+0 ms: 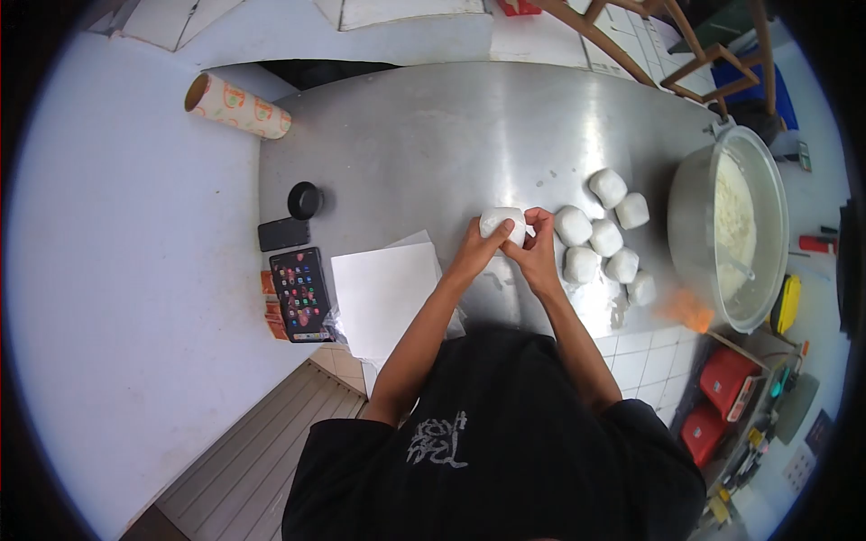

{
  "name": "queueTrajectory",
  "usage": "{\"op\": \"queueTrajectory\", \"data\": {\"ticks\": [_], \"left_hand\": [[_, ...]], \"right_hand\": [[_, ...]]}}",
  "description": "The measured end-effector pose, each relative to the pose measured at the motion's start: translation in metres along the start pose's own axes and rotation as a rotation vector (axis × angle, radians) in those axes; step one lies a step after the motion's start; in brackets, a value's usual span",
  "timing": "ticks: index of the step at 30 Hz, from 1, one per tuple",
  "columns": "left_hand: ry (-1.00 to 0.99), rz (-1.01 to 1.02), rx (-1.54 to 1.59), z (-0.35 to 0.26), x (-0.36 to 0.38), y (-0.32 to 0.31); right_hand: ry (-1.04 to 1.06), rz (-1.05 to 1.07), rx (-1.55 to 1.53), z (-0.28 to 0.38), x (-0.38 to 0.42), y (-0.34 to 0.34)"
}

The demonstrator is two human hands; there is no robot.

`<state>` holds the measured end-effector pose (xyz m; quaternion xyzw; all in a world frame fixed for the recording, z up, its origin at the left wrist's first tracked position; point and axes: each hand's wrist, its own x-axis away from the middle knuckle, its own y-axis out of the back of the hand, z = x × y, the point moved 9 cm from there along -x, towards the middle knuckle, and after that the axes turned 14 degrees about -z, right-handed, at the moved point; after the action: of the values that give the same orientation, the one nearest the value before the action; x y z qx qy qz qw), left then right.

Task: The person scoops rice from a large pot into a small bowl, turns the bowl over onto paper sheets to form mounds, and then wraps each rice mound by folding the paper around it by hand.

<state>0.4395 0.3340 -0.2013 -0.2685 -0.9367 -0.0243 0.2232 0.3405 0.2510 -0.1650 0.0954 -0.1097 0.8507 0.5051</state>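
Observation:
A white, rounded wrapped bundle (502, 219) is between my hands, above the metal table. My left hand (480, 251) is closed around its left and near side, with the thumb lying across the front. On the other side, my right hand (536, 251) grips the bundle's right edge, its thumb and fingers bent together at a bit of white wrapping. Just right of my hands sit several similar white bundles (606, 238) in a loose group. A stack of white sheets (386, 298) lies left of my forearms.
A large metal pot (693, 216) of white, rice-like food with a scoop stands right. Left are a tablet (301, 293), a phone (283, 234), a black bowl (305, 200) and a printed paper roll (239, 106). An orange blur (687, 311) shows near the pot.

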Motion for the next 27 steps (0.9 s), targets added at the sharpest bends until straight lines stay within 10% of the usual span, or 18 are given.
{"op": "queueTrajectory", "data": {"ticks": [9,17,22,27], "left_hand": [[-0.238,-0.235,-0.4,-0.071,-0.183,0.138],[-0.209,-0.502,-0.941,-0.137,-0.397,0.357],[-0.288,-0.652,-1.034,-0.15,-0.402,0.354],[-0.83,-0.527,-1.376,-0.15,-0.357,0.297]], "right_hand": [[0.107,0.208,0.38,0.022,-0.05,-0.086],[0.596,-0.129,1.095,0.043,-0.122,0.036],[0.334,-0.063,1.387,0.012,-0.166,0.157],[0.408,0.03,1.385,-0.003,-0.187,0.153]]}}
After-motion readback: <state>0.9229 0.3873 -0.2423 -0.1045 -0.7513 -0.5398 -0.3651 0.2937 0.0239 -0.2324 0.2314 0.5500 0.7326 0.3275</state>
